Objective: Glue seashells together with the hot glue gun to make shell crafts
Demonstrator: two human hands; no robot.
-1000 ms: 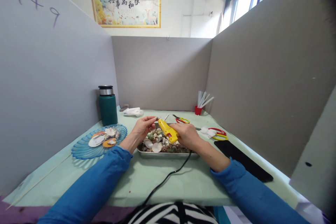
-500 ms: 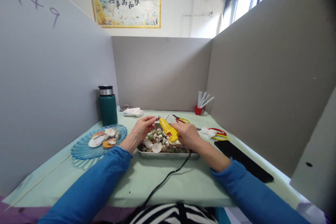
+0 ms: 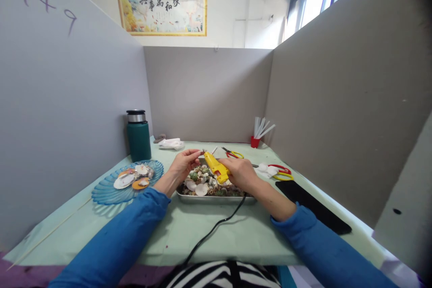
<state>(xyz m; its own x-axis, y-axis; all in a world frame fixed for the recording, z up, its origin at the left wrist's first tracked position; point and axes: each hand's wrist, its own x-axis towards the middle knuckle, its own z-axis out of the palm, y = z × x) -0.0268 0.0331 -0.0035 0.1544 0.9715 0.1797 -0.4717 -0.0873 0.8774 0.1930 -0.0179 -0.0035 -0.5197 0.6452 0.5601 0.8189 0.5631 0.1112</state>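
Well, the right hand (image 3: 241, 173) gripped a yellow glue gun (image 3: 215, 166) above the tray (image 3: 216, 200); the left hand (image 3: 182, 163) pinched something tiny (image 3: 201, 152), unclear. Green cloth (image 3: 164, 234) separated tray from front edge (image 3: 158, 262); the left partition (image 3: 84, 76) read "149".

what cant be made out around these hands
In the head view:
Anything pinched by the left hand: too small to identify.
Yellow glue gun: grip hidden by the right hand.
Black cord: far end lost past the table.
Shells in the metal tray: lower ones under others.
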